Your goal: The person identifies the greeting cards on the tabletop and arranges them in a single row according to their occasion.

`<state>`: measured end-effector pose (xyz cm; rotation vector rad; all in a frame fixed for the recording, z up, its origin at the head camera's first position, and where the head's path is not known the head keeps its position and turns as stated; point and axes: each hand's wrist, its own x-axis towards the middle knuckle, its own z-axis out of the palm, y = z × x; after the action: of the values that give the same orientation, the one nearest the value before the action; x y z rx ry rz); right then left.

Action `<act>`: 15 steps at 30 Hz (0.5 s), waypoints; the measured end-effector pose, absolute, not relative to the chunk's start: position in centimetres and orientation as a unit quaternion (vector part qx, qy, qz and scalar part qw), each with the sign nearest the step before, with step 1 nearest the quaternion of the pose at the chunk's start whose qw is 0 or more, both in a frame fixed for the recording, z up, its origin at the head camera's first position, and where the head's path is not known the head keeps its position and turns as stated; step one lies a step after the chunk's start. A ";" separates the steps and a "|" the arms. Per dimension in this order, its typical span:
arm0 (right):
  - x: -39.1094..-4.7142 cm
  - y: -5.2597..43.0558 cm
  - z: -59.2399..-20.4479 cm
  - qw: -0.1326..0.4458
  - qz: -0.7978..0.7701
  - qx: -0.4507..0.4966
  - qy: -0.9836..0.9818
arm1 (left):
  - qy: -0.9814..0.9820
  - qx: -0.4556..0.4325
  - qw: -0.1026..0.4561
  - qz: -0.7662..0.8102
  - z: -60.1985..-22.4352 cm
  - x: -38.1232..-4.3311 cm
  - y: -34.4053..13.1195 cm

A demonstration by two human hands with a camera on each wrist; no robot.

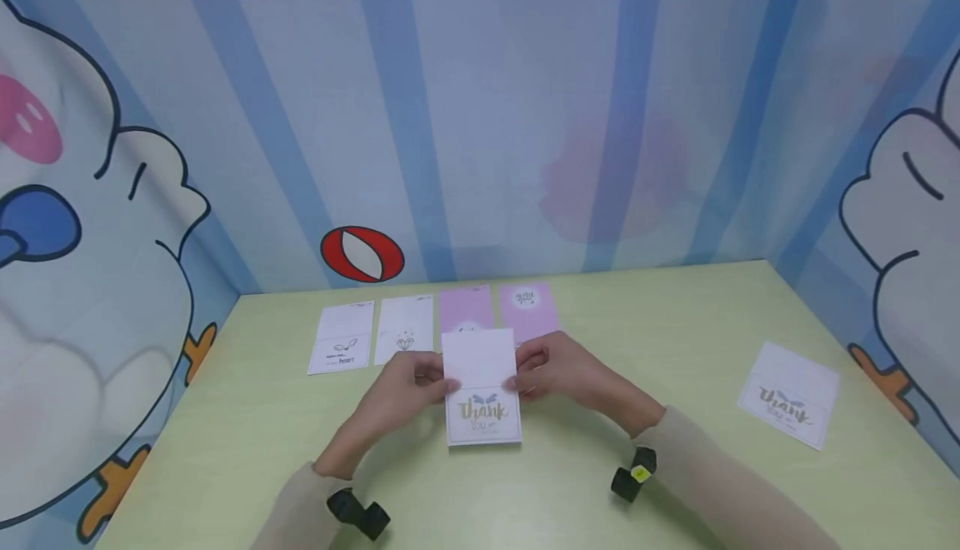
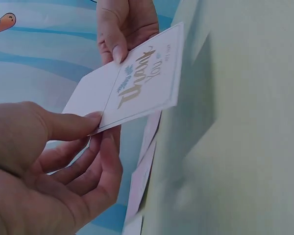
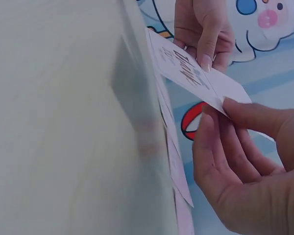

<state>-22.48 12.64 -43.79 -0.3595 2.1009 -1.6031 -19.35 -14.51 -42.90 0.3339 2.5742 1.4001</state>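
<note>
Both hands hold up a white thank-you card point(image 1: 482, 358) above the table, in the middle of the head view. A crease runs across its middle, with gold "Thank You" lettering and blue leaves on the lower half. My left hand point(image 1: 397, 392) pinches the left edge near the crease, thumb on top and curled fingers underneath. On the opposite edge my right hand point(image 1: 564, 373) pinches in the same way, its thumb point(image 3: 250, 115) lying on the card's face. The card's shadow falls on the table in both wrist views.
Behind the held card, a row on the pale table point(image 1: 637, 325) has two white cards point(image 1: 341, 337) on the left and two pink cards point(image 1: 528, 312) on the right. Another thank-you card point(image 1: 791, 400) lies tilted at the far right. A cartoon-printed wall point(image 1: 510, 117) borders the table's back.
</note>
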 end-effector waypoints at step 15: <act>-24.3 17.4 -41.5 0.117 -0.680 -0.004 0.724 | 0.763 -0.003 0.108 0.637 -41.9 -24.8 -8.5</act>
<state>-24.33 17.38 -41.52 -0.0120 2.1200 -1.9902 -24.81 -8.45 -41.88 -0.0076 2.2466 1.8747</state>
